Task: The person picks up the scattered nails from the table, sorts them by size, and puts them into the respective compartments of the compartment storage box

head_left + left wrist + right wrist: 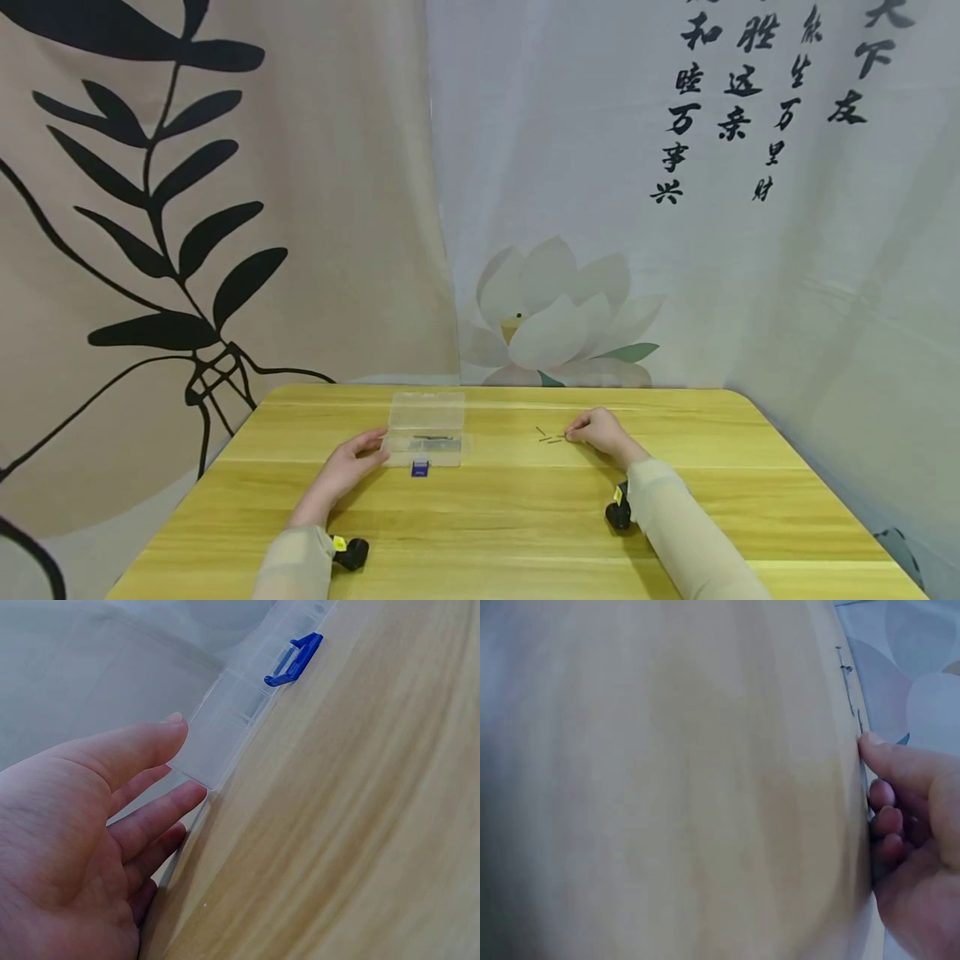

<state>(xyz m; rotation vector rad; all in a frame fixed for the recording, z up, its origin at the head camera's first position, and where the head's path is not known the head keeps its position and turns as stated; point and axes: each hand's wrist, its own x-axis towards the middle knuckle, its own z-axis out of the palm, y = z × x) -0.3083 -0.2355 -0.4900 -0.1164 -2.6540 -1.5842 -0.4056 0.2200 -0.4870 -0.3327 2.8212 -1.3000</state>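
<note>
Sleeves, two, pale: left sleeve [294, 562] and right sleeve [690, 529], entering from the near edge.

Wrist devices, two, black with yellow labels: one at the left cuff [351, 554], one at the right [618, 512].

Table [510, 517], one, yellowish wood grain, rounded far corners; carries all loose items below.

Left hand [348, 468], bare: at the left end of the plastic box. Grip spread, thumb apart from the gently bent fingers, tips at the box's near left corner.

Right hand [606, 435], bare: low over the table, well to the right of the box. Grip drawn in, thumb and forefinger together, remaining fingers curled; the tips meet the end of one small piece, and whether they pinch it cannot be told.

Blue latch [420, 469], one: on the box's near wall, jutting outward.

Plastic box [397, 458], one, clear, lid open; left of centre on the table. Within: dark slender contents [433, 437], too small to identify.

Thin dark pieces [555, 442], several, short: loosely grouped on the table between box and right hand, lying at differing angles.

Lid [427, 410], clear: raised at the box's far side.

Cloth backdrop [360, 208], pale: printed with a dark leafy plant [153, 332], a lotus [555, 333] and black characters [701, 32].
</note>
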